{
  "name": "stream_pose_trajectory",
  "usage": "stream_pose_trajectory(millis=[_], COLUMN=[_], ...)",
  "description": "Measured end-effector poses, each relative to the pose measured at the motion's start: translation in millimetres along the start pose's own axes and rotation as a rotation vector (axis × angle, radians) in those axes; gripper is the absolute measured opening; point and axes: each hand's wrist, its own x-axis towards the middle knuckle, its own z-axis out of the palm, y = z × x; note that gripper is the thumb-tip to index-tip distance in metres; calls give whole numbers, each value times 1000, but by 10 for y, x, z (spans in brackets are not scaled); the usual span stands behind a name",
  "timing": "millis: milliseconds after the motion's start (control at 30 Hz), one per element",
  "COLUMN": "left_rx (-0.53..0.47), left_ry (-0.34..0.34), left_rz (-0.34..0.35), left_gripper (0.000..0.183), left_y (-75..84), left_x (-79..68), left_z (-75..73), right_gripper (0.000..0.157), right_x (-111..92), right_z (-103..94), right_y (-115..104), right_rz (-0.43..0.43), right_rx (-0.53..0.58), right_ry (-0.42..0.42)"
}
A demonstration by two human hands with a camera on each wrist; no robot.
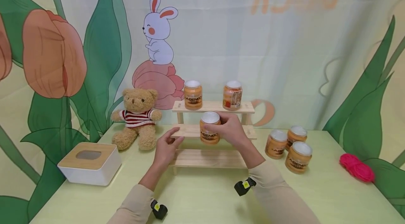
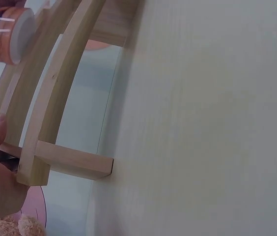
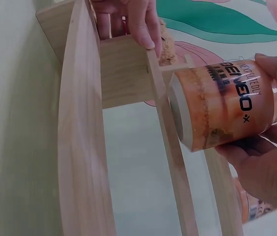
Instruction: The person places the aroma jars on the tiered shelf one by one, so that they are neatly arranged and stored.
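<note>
Currently held: one orange jar [image 1: 209, 138], light-topped, dark-lettered, roughly upright at the front of the middle tier [image 1: 186, 130]; whether its base touches the wood cannot be told.
Right hand [image 1: 232, 130]: gripping the jar from its right side, thumb across the front.
Left hand [image 1: 165, 149]: at the left end of the middle tier, touching the board; how firmly it holds cannot be told.
Rack: pale wood, three stepped tiers; bottom tier [image 1: 209, 159] nearest the person.
Top tier [image 1: 212, 106]: two upright jars set apart, a left jar [image 1: 193, 98] with lettering forward, a right jar [image 1: 232, 96] with a printed panel forward.
Jar cluster [image 1: 299, 159]: three upright on the table, right of the rack.
Teddy bear [image 1: 138, 118]: striped top, seated left of the rack.
Tissue box [image 1: 85, 173]: white, wooden lid, far left.
Yarn [image 1: 357, 168]: bright pink, far right.
</note>
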Motion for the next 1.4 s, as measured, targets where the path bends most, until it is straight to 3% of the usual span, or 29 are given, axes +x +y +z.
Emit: stream_pose_trajectory(millis=[133,367,900,1133,1233,1400], left_rx=[-1,5,-14,-20,-24,-16], left_ry=[-2,-1,-20,5,-14,-14], left_rz=[-4,-8,9,6,27,24], left_gripper=[40,41,42,42,43,42], left_y=[7,24,-10,-7,104,113], left_x=[-8,-4,-6,-33,-68,-53], left_z=[15,23,-13,-63,-47,-8], right_gripper=[44,61,58,59,59,61], right_x=[50,139,347,353,345,338], right_z=[96,207,424,519,502,488], right_y=[-3,-11,59,71,63,79], right_rz=[13,134,104,83,74,81], right_rx=[4,-2,-36,-56,-73,-83], right_ry=[-7,54,113,132,149,156])
